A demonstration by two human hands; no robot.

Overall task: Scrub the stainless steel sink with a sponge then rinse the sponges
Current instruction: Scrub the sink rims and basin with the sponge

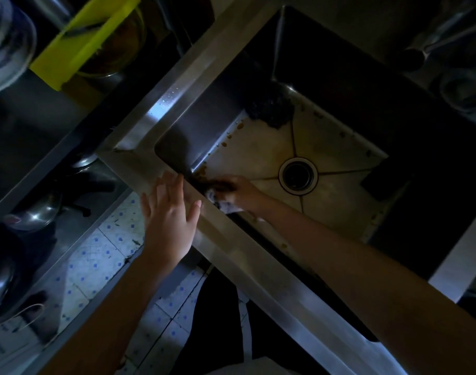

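— What's on your screen, biggest first?

— The steel bench (258,269) runs slantwise across my view. The sink (204,123) is set into it, with dark walls and a pale floor.

— And the hands?

— My left hand (169,220) is over the bench's near edge, beside the sink's near left corner. Its fingers (177,185) are straight and spread apart, holding nothing. I cannot tell whether it bears on the steel. My right hand (241,192) is down in the sink at the near left corner of the floor. Its fingers are clamped on a pale sponge (226,203), which sits against the foot of the near wall.

— Anything else in there?

— A dark wad (270,109) lies in the far left corner of the floor. The round drain (298,174) is in the middle. Brown specks (239,126) dot the floor's left edge.
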